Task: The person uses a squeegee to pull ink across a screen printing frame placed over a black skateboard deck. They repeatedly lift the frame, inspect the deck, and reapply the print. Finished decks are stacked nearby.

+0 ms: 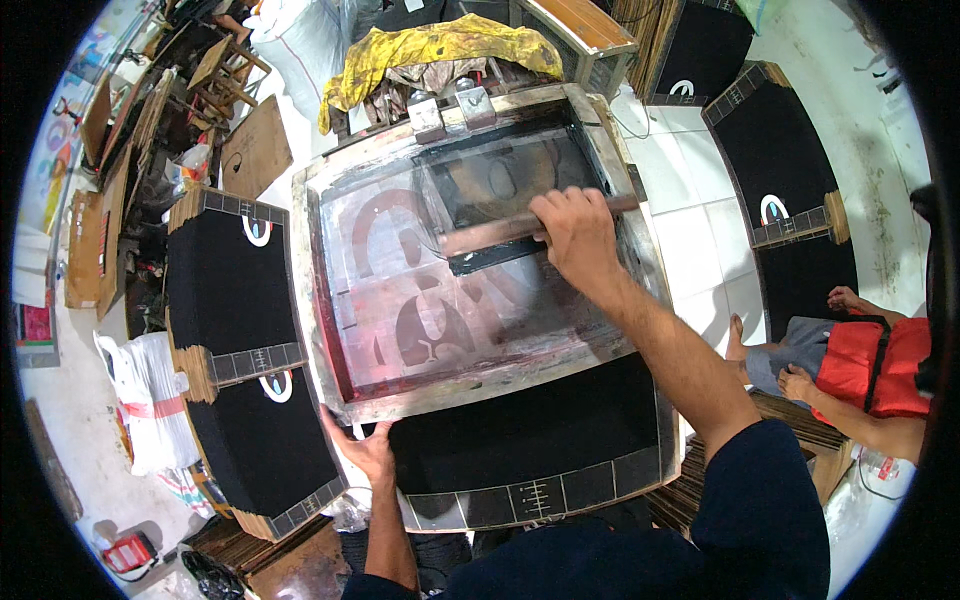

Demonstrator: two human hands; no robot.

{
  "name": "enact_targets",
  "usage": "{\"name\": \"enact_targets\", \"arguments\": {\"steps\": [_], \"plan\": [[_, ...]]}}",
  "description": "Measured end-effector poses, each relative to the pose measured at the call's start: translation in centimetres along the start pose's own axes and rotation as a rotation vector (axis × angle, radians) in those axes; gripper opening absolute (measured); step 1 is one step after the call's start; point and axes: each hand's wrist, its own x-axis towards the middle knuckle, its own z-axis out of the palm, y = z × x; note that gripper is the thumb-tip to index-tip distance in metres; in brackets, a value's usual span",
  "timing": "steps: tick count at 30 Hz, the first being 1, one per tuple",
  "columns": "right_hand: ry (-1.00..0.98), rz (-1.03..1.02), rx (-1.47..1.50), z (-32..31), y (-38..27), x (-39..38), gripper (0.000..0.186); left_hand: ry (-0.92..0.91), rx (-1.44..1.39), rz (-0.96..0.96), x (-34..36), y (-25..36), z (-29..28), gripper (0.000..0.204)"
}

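My right hand (573,232) grips a long wooden-handled squeegee (478,235), held across the upper right of a framed printing screen (300,260) with grey-pink stencil shapes and a dark patch (500,175). At the screen's lower-left corner, my left hand (370,450) holds the frame from below, thumb and fingers at its edge; some fingertips are hidden. Under the screen's near side, a black fabric panel (525,415) lies on a gridded board (555,485). Two metal clamps (474,104) sit at the screen's far edge.
Black printed panels lie on boards at left (230,280) and right (778,160). A co-worker in red (880,370) sits at the right. A yellow cloth (440,45), white sacks (150,420), wooden scraps (215,75) and stacked cardboard (685,500) surround the work.
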Motion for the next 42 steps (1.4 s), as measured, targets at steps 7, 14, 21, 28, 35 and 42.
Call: {"name": "enact_targets", "arguments": {"steps": [7,14,21,28,35,42], "plan": [[-0.131,0.008,0.097,-1.0,0.5,2.8,0.037,-0.028,0.000,-0.126,-0.1,0.4,-0.4,0.128],[-0.173,-0.039,0.039,1.5,1.6,3.9,0.038,-0.034,0.026,-0.122,0.0,0.2,-0.6,0.125],[-0.298,-0.019,-0.018,4.7,6.8,19.3,0.052,-0.056,-0.049,-0.155,-0.2,1.5,-0.3,0.125],[0.225,0.032,0.046,5.2,7.1,15.6,0.055,-0.051,-0.030,-0.158,0.0,1.6,-0.5,0.128],[0.121,0.347,0.122,-3.8,-4.2,-9.4,0.033,-0.018,-0.058,-0.109,0.5,3.7,-0.7,0.135],[0.510,0.036,0.068,-14.0,-6.3,-7.6,0.032,0.066,-0.084,0.192,5.9,16.7,-4.8,0.117]]}}
